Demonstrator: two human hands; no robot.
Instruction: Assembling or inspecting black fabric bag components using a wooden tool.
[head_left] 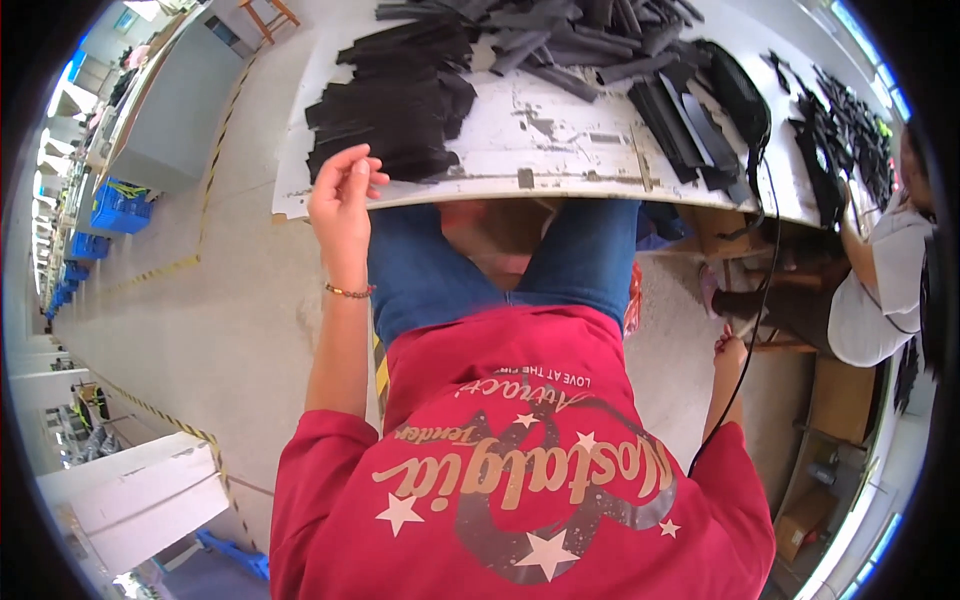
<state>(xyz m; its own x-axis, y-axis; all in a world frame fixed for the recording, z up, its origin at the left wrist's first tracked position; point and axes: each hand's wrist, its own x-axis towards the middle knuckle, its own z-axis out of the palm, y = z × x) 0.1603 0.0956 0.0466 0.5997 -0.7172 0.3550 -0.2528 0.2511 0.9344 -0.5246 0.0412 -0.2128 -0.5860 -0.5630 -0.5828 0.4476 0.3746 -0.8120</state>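
Observation:
My left hand (343, 200) is raised at the near left edge of the white table, loosely curled with its fingers a little apart and nothing in it. Just beyond it lies a stack of flat black pieces (385, 125), fanned out over the table's left side; whether the fingertips touch it I cannot tell. Low at my right side, beside the table, my right hand (731, 349) is closed around a small pale thing (743, 327). Its kind is too small to make out.
The white table (560, 165) also bears a heap of rolled black strips (590, 40), more black pieces (675, 125) and a black mesh bag (735, 90). A black cord (765, 280) hangs down at my right. A co-worker (880, 290) sits there. Blue crates (120, 207) stand far left.

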